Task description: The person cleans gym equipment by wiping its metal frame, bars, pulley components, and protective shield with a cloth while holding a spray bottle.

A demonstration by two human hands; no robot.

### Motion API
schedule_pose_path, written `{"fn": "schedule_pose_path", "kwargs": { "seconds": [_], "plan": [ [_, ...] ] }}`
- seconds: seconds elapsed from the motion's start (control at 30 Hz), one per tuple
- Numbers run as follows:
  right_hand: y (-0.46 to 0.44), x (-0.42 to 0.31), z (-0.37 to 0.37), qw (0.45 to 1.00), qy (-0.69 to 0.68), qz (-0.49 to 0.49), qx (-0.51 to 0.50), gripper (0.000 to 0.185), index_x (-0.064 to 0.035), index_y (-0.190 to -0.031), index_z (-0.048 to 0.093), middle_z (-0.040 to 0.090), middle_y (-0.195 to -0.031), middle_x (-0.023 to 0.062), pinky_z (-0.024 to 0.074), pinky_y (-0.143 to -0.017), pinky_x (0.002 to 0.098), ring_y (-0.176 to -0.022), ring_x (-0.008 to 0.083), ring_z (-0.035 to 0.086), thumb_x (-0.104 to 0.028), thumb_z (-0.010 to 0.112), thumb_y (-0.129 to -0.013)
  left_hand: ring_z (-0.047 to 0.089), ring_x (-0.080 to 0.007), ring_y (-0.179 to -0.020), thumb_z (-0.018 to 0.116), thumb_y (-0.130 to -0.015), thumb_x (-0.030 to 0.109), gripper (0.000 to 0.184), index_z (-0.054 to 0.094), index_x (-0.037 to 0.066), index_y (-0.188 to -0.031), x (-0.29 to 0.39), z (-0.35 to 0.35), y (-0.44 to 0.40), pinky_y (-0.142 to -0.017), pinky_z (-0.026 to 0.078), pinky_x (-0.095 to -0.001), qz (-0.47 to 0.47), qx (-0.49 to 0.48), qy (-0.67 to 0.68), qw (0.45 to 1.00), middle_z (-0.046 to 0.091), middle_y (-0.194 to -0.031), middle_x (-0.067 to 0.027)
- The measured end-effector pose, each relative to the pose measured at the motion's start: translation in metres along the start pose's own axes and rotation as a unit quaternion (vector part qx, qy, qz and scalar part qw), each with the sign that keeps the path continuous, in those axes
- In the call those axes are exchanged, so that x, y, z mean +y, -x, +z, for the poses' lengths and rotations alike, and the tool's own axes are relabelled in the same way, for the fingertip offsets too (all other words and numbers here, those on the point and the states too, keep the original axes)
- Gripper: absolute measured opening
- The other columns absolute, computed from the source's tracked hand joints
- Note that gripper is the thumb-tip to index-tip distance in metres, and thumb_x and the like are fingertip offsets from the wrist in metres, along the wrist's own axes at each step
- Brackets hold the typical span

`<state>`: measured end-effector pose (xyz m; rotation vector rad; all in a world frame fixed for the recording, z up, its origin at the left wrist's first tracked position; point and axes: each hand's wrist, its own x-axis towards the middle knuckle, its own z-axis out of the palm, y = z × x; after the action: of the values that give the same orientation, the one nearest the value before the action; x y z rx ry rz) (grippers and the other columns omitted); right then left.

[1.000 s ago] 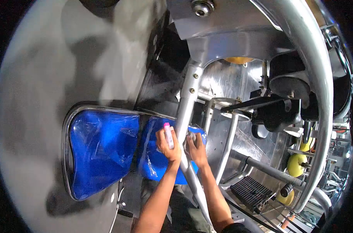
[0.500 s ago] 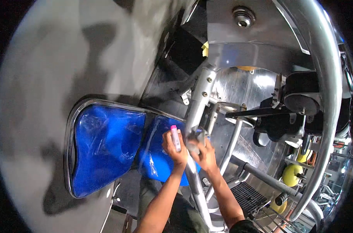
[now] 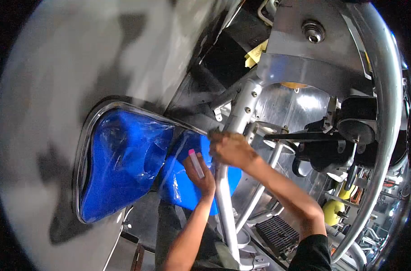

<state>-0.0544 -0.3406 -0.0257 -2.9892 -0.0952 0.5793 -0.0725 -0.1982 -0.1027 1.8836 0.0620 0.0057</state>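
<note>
One change registered: the right hand point(image 3: 233, 149) had crossed the silver post point(image 3: 224, 198) at frame centre, likely shifting work leftward, its grip indeterminable through blur, while the left hand point(image 3: 205, 181) grasped the pink-capped container point(image 3: 196, 164) just left.

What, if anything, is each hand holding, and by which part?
The left hand holds a pink-capped tube by its body, cap free. What the right hand holds is too blurred to tell.

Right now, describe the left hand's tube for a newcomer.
Find the blue chair left of centre. Over its right-hand section, beside the silver pole, the left hand holds a slim pale tube. Its bright pink tip sets it apart from chair and pole.
</note>
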Motion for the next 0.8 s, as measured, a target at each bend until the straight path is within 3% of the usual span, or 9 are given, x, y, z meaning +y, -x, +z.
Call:
{"fn": "schedule_pose_path", "kwargs": {
  "seconds": [0.13, 0.2, 0.27, 0.37, 0.43, 0.5, 0.63, 0.7, 0.8],
  "plan": [
    [-0.052, 0.018, -0.019, 0.990, 0.042, 0.079, -0.104, 0.014, -0.0094, -0.079, 0.074, 0.071, -0.087, 0.0115, 0.0569, -0.069, 0.0397, -0.085, 0.0283, 0.070, -0.020, 0.068, -0.074, 0.051, -0.0185, -0.075, 0.059, -0.096, 0.023, 0.021, 0.057, 0.002, -0.091, 0.012, -0.028, -0.021, -0.066, 0.041, -0.0333, -0.094, -0.043, 0.084, 0.991, 0.050, -0.080, -0.0065],
    [-0.064, 0.005, -0.023, 0.982, 0.025, 0.081, -0.169, 0.014, -0.0089, -0.077, 0.074, 0.072, -0.083, 0.0125, 0.0571, -0.067, 0.0411, -0.083, 0.0285, 0.071, -0.021, 0.070, -0.072, 0.050, -0.0173, -0.073, 0.059, -0.097, 0.024, 0.022, 0.056, 0.003, -0.090, -0.002, -0.045, -0.034, -0.066, 0.040, -0.0320, -0.070, -0.076, 0.058, 0.993, 0.050, -0.079, -0.0056],
    [-0.060, -0.018, -0.023, 0.967, -0.013, -0.009, -0.255, 0.012, -0.0096, -0.073, 0.074, 0.072, -0.083, 0.0123, 0.0573, -0.066, 0.0420, -0.083, 0.0277, 0.072, -0.021, 0.072, -0.069, 0.046, -0.0146, -0.071, 0.060, -0.097, 0.025, 0.023, 0.054, 0.005, -0.089, -0.005, -0.052, -0.041, -0.064, 0.039, -0.0298, -0.057, -0.091, 0.020, 0.994, 0.047, -0.078, -0.0031],
    [-0.062, -0.045, 0.042, 0.972, 0.029, -0.053, -0.229, 0.019, -0.0160, -0.085, 0.077, 0.074, -0.088, 0.0067, 0.0553, -0.067, 0.0402, -0.087, 0.0264, 0.071, -0.024, 0.076, -0.068, 0.045, -0.0133, -0.070, 0.060, -0.096, 0.025, 0.023, 0.053, 0.006, -0.087, -0.014, -0.061, -0.049, -0.064, 0.038, -0.0298, -0.049, -0.108, 0.065, 0.991, 0.045, -0.077, -0.0014],
    [-0.061, -0.026, -0.007, 0.963, 0.050, -0.056, -0.258, 0.014, -0.0099, -0.076, 0.075, 0.073, -0.083, 0.0103, 0.0567, -0.068, 0.0408, -0.084, 0.0267, 0.072, -0.023, 0.071, -0.074, 0.044, -0.0124, -0.071, 0.060, -0.096, 0.026, 0.022, 0.052, 0.007, -0.087, -0.006, -0.062, -0.048, -0.063, 0.038, -0.0305, -0.118, -0.107, 0.103, 0.982, 0.045, -0.077, -0.0002],
    [-0.075, -0.007, 0.012, 0.977, 0.104, 0.148, -0.112, 0.015, -0.0098, -0.077, 0.074, 0.073, -0.081, 0.0090, 0.0559, -0.066, 0.0393, -0.082, 0.0255, 0.072, -0.023, 0.070, -0.076, 0.047, -0.0137, -0.073, 0.060, -0.096, 0.026, 0.023, 0.053, 0.006, -0.087, -0.005, -0.064, -0.048, -0.065, 0.039, -0.0301, -0.121, -0.130, 0.075, 0.981, 0.048, -0.079, -0.0020],
    [-0.070, 0.002, 0.014, 0.979, 0.108, 0.155, -0.077, 0.013, -0.0101, -0.079, 0.074, 0.072, -0.081, 0.0097, 0.0554, -0.065, 0.0393, -0.080, 0.0256, 0.071, -0.021, 0.067, -0.077, 0.049, -0.0182, -0.074, 0.059, -0.097, 0.027, 0.026, 0.054, 0.003, -0.087, -0.005, -0.059, -0.042, -0.067, 0.040, -0.0327, -0.078, -0.148, 0.040, 0.985, 0.050, -0.081, -0.0056],
    [-0.051, -0.020, 0.000, 0.987, 0.039, 0.023, -0.152, 0.013, -0.0106, -0.081, 0.074, 0.072, -0.087, 0.0102, 0.0553, -0.066, 0.0400, -0.080, 0.0252, 0.071, -0.018, 0.064, -0.078, 0.051, -0.0240, -0.076, 0.058, -0.097, 0.027, 0.028, 0.056, 0.000, -0.089, -0.005, -0.053, -0.038, -0.069, 0.041, -0.0364, -0.084, -0.133, 0.048, 0.986, 0.052, -0.082, -0.0098],
    [-0.018, -0.032, -0.006, 0.992, -0.025, -0.043, -0.120, 0.015, -0.0128, -0.089, 0.074, 0.071, -0.095, 0.0102, 0.0559, -0.068, 0.0407, -0.080, 0.0261, 0.070, -0.017, 0.062, -0.080, 0.053, -0.0272, -0.079, 0.058, -0.097, 0.027, 0.029, 0.056, -0.002, -0.091, -0.011, -0.043, -0.029, -0.071, 0.041, -0.0396, -0.116, -0.122, 0.084, 0.982, 0.054, -0.084, -0.0123]
  ]
}}
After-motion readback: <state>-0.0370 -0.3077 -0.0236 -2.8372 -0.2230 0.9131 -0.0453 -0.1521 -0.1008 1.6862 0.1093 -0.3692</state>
